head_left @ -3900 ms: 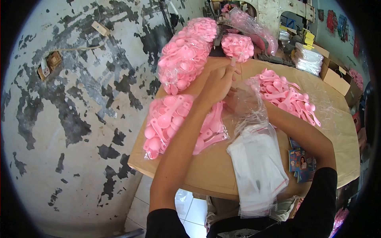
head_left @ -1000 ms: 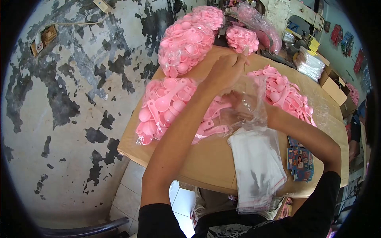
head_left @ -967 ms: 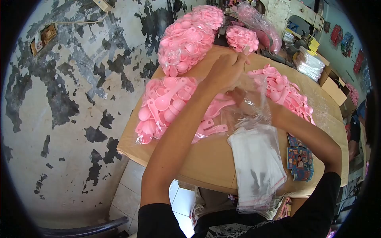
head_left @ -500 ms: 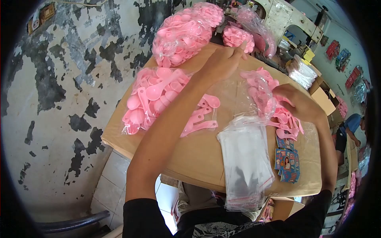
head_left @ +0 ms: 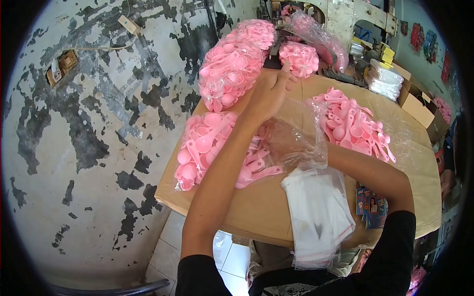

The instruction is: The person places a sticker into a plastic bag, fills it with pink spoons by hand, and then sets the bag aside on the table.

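Over the middle of the table, my left hand (head_left: 272, 93) is closed at the upper edge of a clear plastic bag (head_left: 307, 142), its thumb raised. My right forearm crosses from the right into that plastic. The right hand (head_left: 289, 140) shows only as a blur through the film, its fingers hidden. Right of the bag lies a loose heap of pink plastic spoons (head_left: 349, 123). Another bag of pink spoons (head_left: 205, 143) rests beside my left forearm. Below my right forearm is a stack of clear flat sleeves (head_left: 318, 209), with printed blue cards (head_left: 371, 207) next to it.
Large full bags of pink spoons (head_left: 231, 66) stand at the table's back left. A smaller bag of spoons (head_left: 299, 59), a machine (head_left: 340, 15), a white plastic bundle (head_left: 384, 81) and a cardboard box (head_left: 417, 106) are behind. A peeling wall (head_left: 89, 148) borders the left side.
My right hand has moved left from the spoon heap into the clear bag. The plastic has come away from the heap, leaving the spoons spread on the table. The camera view has shifted.
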`<action>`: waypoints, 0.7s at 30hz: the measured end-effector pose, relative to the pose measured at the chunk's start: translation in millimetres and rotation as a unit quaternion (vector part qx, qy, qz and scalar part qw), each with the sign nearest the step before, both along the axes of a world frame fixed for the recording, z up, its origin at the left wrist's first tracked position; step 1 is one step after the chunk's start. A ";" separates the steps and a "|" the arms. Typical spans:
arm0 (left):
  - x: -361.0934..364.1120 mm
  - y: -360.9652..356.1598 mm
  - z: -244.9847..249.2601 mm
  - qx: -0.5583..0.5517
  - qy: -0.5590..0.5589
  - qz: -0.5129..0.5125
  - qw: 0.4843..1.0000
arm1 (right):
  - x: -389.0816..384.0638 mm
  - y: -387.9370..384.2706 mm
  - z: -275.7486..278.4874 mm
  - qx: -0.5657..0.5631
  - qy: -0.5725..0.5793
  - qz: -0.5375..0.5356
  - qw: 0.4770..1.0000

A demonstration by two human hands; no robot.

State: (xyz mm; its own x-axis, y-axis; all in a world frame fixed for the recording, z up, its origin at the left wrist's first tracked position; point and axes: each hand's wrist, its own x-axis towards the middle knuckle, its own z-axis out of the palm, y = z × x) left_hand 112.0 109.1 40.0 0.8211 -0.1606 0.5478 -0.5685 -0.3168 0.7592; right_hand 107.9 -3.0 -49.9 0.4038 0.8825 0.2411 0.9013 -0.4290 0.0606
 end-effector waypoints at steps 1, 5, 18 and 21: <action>0.5 0.8 -0.6 0.000 0.001 0.003 1.000 | -0.2 -1.1 -1.3 -0.001 -0.004 -0.018 1.000; 0.6 5.4 4.1 -0.007 0.018 0.007 1.000 | 0.4 -31.4 23.6 -0.014 -0.013 -0.043 0.999; -14.4 17.2 33.0 -0.094 -0.009 0.009 0.995 | -51.6 -159.4 138.4 0.016 0.027 -0.108 0.994; -49.2 45.8 62.9 -0.066 -0.109 0.050 0.991 | -33.6 -115.9 111.3 -0.018 0.153 -0.038 0.987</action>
State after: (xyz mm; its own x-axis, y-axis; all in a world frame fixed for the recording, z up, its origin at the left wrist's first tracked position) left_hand 62.8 154.9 102.9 0.6894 0.0004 0.7244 -0.6940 -0.2862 0.6607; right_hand 74.3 -118.8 61.3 0.5189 0.8522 0.0668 0.8448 -0.4993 -0.1924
